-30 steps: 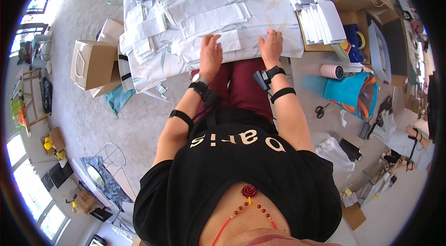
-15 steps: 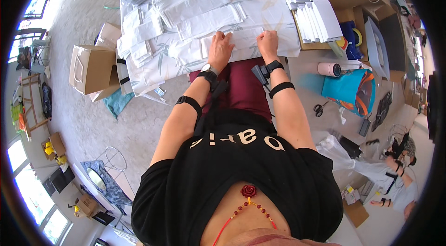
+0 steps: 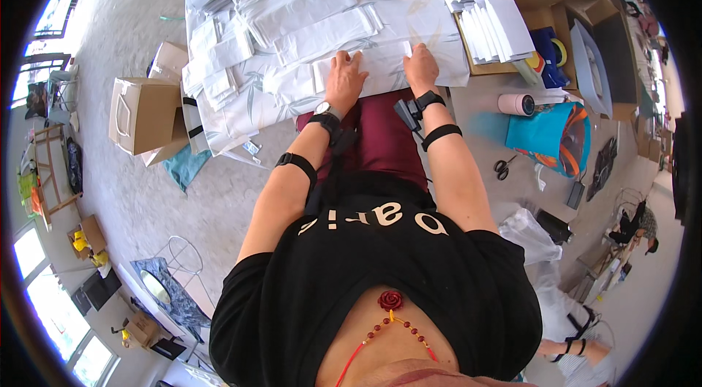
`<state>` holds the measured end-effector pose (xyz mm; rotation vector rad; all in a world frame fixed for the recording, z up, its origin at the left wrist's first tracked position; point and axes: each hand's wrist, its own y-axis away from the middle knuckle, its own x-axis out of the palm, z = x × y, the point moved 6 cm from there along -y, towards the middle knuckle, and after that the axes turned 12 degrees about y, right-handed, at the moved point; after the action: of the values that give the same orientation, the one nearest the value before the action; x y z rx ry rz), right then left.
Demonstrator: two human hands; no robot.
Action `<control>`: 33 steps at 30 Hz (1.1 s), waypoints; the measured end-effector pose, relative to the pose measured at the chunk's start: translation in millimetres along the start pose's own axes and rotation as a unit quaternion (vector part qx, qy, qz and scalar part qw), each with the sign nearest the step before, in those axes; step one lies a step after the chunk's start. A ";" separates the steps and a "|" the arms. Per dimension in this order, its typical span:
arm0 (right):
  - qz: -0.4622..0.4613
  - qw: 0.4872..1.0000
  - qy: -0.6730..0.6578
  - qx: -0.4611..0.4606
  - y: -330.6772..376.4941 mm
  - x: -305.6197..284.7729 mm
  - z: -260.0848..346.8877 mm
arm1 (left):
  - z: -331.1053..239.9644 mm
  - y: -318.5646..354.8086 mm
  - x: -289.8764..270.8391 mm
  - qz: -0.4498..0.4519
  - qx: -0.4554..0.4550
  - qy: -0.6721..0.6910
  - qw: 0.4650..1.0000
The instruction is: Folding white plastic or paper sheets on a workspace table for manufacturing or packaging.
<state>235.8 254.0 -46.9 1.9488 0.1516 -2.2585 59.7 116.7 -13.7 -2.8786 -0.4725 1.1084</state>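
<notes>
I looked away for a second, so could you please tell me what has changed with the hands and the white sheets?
Little changed: both hands stayed flat on the white folded sheet, the left hand and right hand spreading slightly apart. Nothing was picked up or released. The paper stacks and cardboard box stayed put.

The single head view looked steeply down from above the person's chest, facing forward past both forearms, with the left hand (image 3: 344,80) and right hand (image 3: 422,67) at arm's length.

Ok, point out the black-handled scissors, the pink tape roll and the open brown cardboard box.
black-handled scissors (image 3: 502,167), head view, handles.
pink tape roll (image 3: 516,104), head view, outer side.
open brown cardboard box (image 3: 140,115), head view, side wall.
</notes>
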 end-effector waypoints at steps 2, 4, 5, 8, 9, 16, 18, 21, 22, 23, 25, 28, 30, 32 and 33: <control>0.046 0.999 0.000 -0.002 -2.8 5.4 1.5 | 1.3 0.2 1.0 -0.001 -0.003 -0.001 1.000; 0.053 0.997 -0.046 -0.016 -0.5 5.0 3.6 | 2.3 1.5 -2.1 -0.004 -0.004 -0.002 1.000; 0.057 0.996 -0.069 -0.022 0.2 4.6 4.3 | 2.8 1.8 -3.5 -0.005 -0.004 -0.002 1.000; -0.089 0.986 -0.128 -0.066 0.5 -5.2 -4.9 | -4.0 -0.4 -3.4 -0.004 0.009 0.007 1.000; -0.073 0.981 -0.170 -0.059 2.6 -9.2 -0.3 | -0.3 1.5 -4.7 -0.006 0.008 0.001 1.000; -0.063 0.948 -0.306 -0.059 27.7 -54.4 32.3 | 15.3 0.3 10.6 -0.027 0.049 -0.015 0.998; -0.122 0.919 -0.368 -0.070 30.4 -45.9 37.7 | 17.5 -3.8 16.6 -0.022 0.078 -0.038 0.996; -0.128 0.924 -0.338 -0.122 44.4 -77.0 66.8 | 13.2 2.0 15.3 -0.012 0.088 -0.054 0.995; -0.150 0.916 -0.346 -0.135 49.1 -84.2 67.3 | 1.6 0.7 14.2 0.013 0.061 -0.064 0.996; -0.143 0.912 -0.352 -0.154 52.3 -88.0 72.0 | 3.4 -0.8 20.2 0.038 0.083 -0.100 0.991; -0.142 0.909 -0.352 -0.170 60.4 -91.5 83.4 | 17.0 -3.6 28.0 0.080 0.113 -0.185 0.973; -0.117 0.917 -0.336 -0.183 71.1 -87.3 95.0 | 7.4 2.7 26.4 0.057 0.084 -0.108 0.989; -0.093 0.920 -0.328 -0.193 75.3 -84.5 104.2 | 5.7 1.1 23.0 0.029 0.148 -0.109 0.983; -0.066 0.921 -0.326 -0.202 78.3 -82.7 114.1 | 5.5 0.8 16.9 0.012 0.161 -0.086 0.983; -0.060 0.922 -0.325 -0.200 79.1 -82.1 116.0 | 3.6 1.3 13.3 0.004 0.169 -0.062 0.984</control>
<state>149.0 159.8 53.4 0.9556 0.6012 -2.5563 67.0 119.0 -25.3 -2.5320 -0.2454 1.2369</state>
